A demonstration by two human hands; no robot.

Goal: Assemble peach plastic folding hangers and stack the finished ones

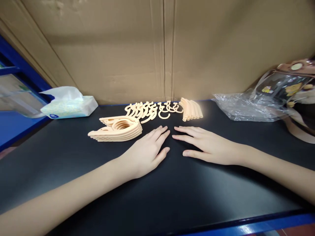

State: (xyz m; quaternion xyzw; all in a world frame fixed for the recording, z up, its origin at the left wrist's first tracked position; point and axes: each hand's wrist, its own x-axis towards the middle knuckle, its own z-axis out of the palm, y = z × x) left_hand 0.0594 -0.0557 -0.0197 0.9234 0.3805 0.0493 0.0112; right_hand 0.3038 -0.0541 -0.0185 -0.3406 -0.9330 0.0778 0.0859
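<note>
My left hand (147,150) lies palm down on the black table (157,200), its fingers stretched out and nothing in it. Opposite it, my right hand (209,144) rests flat with its fingers apart, also holding nothing. A gap separates the fingertips of the two hands. Just left of my left hand is a stack of peach plastic hanger parts (118,129). Behind the hands lie several peach curved pieces (141,110) in a row, and a few loose hanger hooks (164,113). Ahead of my right hand sits a bunch of peach tube-like pieces (191,109).
A tissue pack (70,106) stands at the left back. To the right lie a crumpled clear plastic bag (248,106) and a see-through bag with a brown top (283,87). A cardboard wall (110,52) rises behind the table; a blue frame (22,70) borders the left.
</note>
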